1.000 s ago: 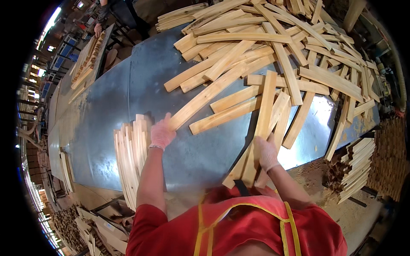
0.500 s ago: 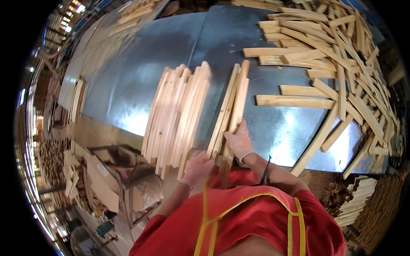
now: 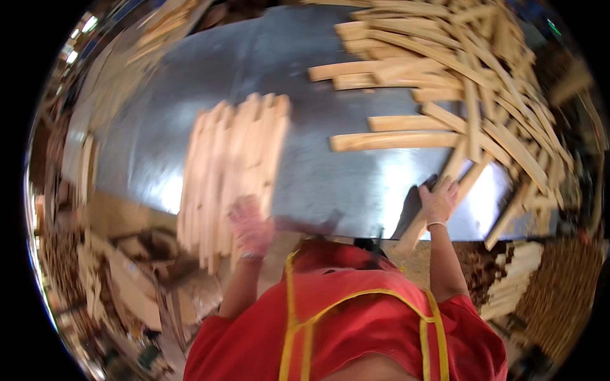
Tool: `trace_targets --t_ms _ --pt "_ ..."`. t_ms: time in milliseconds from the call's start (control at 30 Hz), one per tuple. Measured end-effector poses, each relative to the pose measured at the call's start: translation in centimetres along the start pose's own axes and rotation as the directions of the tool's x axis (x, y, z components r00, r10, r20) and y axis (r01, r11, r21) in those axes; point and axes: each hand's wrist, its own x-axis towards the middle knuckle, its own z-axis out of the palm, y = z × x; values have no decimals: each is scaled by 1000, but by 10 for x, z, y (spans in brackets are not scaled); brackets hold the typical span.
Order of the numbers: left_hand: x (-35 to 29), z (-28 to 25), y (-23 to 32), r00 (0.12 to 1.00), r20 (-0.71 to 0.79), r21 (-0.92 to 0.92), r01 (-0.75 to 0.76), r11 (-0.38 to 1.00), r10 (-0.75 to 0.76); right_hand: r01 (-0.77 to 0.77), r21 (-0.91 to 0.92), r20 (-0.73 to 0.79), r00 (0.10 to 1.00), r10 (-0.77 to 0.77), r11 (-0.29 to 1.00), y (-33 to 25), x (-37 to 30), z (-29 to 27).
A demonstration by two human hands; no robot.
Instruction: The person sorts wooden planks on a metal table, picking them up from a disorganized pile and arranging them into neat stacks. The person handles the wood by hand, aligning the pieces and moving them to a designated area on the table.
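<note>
where one wood strip [image 3: 414, 232] slants to the near edge of the grey bench [image 3: 318, 184], right hand [image 3: 440, 200] laid on it, whether clasped cannot be told. leftward: one row of pale strips [image 3: 232, 152], side by side, with left hand [image 3: 250, 225] at its near end, blurred, fingers loosely spread; beyond the right hand, one jumbled heap of strips [image 3: 471, 120]; off the bench, lower right, one stack of pale pieces [image 3: 513, 276].

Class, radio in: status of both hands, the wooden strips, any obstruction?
Left hand at the aligned strip row, contact unclear. Right hand on one angled strip. Loose pile apparently overlapping that strip's far end.
</note>
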Motion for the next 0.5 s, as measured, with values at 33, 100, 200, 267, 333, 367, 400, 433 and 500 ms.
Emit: trace_targets --t_ms 33,100,200,267,333,367,400,433,500 --pt "5 -10 10 999 46 12 15 1000 -16 -23 9 -20 1000 23 1000 33 -7 5" --pt "18 -14 39 994 -3 63 -106 992 106 -34 31 30 999 33 999 41 -8 0" --pt "22 -48 122 922 37 -150 -375 915 385 -181 344 383 923 38 921 14 -17 -21" --pt "-2 -56 200 867 54 -318 -455 832 495 -118 419 544 826 -145 900 -16 -24 -33" --pt "-26 -48 264 837 12 -357 -508 784 547 156 576 370 826 -426 802 -17 10 -40" --pt "-25 -58 288 813 33 -393 -524 756 581 286 638 266 790 -552 715 -19 36 -39" --pt "-24 -51 296 815 23 -369 -531 763 578 443 549 -37 860 -509 709 -9 86 -23" --pt "-19 -35 299 818 12 -345 -537 770 576 522 391 -339 848 -409 758 4 136 -8" --pt "-16 -27 295 884 21 -416 -417 808 467 423 0 -332 855 -399 906 35 229 -21"
